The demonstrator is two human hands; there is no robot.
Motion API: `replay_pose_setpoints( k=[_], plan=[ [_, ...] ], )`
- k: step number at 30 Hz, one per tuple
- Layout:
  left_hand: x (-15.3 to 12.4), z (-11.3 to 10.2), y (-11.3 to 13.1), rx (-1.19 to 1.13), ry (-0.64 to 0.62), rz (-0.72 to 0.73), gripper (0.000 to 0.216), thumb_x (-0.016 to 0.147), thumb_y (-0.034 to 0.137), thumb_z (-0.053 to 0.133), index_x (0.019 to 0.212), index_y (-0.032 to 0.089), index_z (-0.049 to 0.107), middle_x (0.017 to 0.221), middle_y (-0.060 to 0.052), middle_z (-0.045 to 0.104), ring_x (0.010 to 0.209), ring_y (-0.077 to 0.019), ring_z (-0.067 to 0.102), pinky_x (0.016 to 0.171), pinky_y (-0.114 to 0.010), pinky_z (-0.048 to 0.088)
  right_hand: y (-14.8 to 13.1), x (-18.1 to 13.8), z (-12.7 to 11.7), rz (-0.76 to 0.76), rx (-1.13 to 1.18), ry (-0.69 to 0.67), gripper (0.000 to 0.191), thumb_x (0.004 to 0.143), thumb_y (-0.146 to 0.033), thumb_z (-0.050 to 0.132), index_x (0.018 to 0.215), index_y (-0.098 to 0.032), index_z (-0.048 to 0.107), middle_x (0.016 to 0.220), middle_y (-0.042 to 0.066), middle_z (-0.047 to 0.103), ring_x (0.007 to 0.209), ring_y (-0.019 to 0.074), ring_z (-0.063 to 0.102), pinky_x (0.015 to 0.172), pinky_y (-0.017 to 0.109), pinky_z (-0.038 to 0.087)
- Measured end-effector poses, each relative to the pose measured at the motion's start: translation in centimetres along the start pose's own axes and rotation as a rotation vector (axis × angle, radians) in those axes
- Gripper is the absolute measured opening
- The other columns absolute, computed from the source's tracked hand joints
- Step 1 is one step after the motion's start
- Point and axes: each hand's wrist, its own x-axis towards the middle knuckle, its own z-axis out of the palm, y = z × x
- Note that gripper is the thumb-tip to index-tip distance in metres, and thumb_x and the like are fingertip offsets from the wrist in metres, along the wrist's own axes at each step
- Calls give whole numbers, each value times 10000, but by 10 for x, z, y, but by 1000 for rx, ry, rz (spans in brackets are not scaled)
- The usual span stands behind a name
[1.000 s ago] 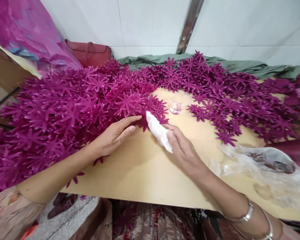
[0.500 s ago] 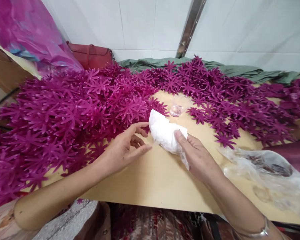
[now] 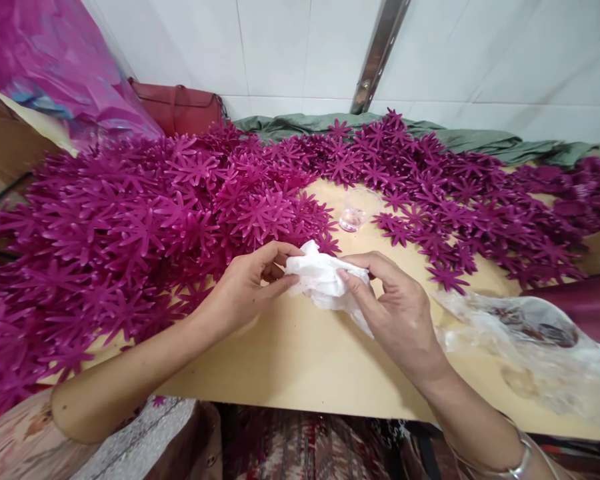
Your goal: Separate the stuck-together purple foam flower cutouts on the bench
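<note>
As left hand (image 3: 250, 287) and right hand (image 3: 399, 310) pinch a white wad (image 3: 325, 277), its material unclear, magenta flower shapes (image 3: 145, 230) cropped left, plastic bag (image 3: 555, 373) cropped right

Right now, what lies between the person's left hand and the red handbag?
In the head view, a heap of magenta flower-shaped pieces fills the stretch between the left hand, which pinches the crumpled white sheet, and the red handbag.
</note>
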Motion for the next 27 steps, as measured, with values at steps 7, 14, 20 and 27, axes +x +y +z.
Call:
replay_pose_setpoints(
  k=[7,14,20,27],
  plan=[
    [-8,-20,-9,257,-147,25,353,903,258,669,1252,213,636,1163,-74,653,896,-159,682,782,-293,560,-2,-36,0,-284,-327,-438,357,1001,-82,468,1262,-193,685,1421,122,645,1378,288,522,1079,507,527],
    [-19,-15,-3,396,-190,33,327,886,244,681,1213,244,685,1141,-60,642,785,-140,648,691,-263,520,8,-38,1,-47,-519,-118,300,1002,-261,558,1280,-196,650,1177,146,677,1083,321,609,901,519,548],
    [-26,0,-16,466,-240,171,229,972,230,593,1124,245,764,1054,-75,675,921,-192,670,783,-287,531,17,-30,8,35,-463,-21,95,924,-159,585,867,-223,627,882,62,646,858,255,599,767,422,523],
    [-28,-15,-14,338,-299,110,223,964,252,605,1114,244,769,1093,-83,704,958,-200,700,876,-325,573,-19,-33,48,-98,-134,-172,340,997,-138,498,1323,-177,589,1331,142,642,1265,234,620,1076,421,562]
  ],
)
